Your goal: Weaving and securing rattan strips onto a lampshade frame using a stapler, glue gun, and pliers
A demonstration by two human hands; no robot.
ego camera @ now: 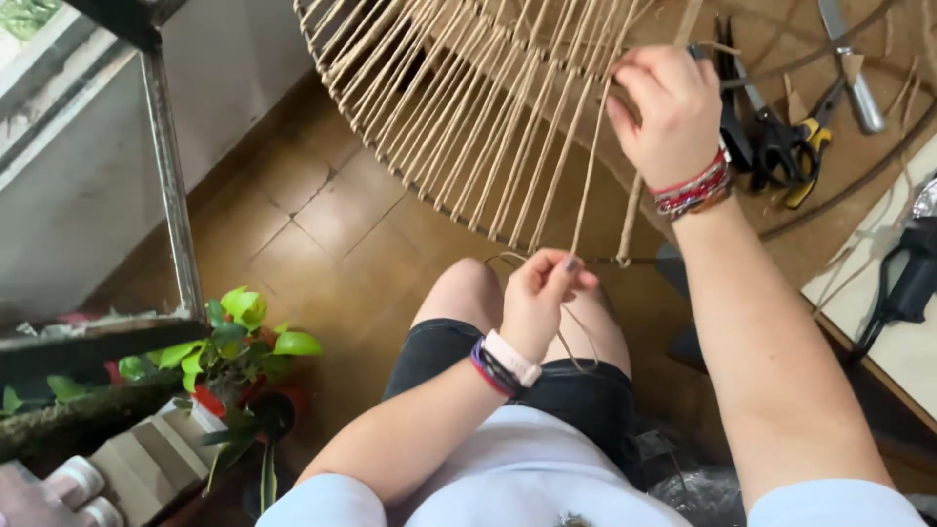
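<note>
From the head camera, you are seated with your knees under a round wire frame (459,107) wrapped in tan cord, its strands fanning out like spokes toward the rim. Your left hand (539,298) sits low, just above your thighs, with its grip pressed together on a single strand of tan cord (586,185); thumb and fingertips pinch it where it comes down off the frame, and a loose loop of the same cord hangs below the hand across your dark shorts. Your right hand (669,107) is higher, at the frame's right side, fingers curled and closed around the cord near the upper strands, so the strand runs taut between your two hands. Beaded bands circle both wrists.

Right of your right hand, on the brown worktop (849,166), lie black-handled scissors (771,137), yellow-handled pliers (810,146) touching them, and a silver knife-like tool (849,68) a little apart. A pale board (898,322) with a black tool (913,278) on it occupies the right edge. On the tiled floor (332,224) to your left stands a leafy green plant (234,342) in a red pot, beside a metal stand leg (171,166). No packages, labels or signs are visible.
</note>
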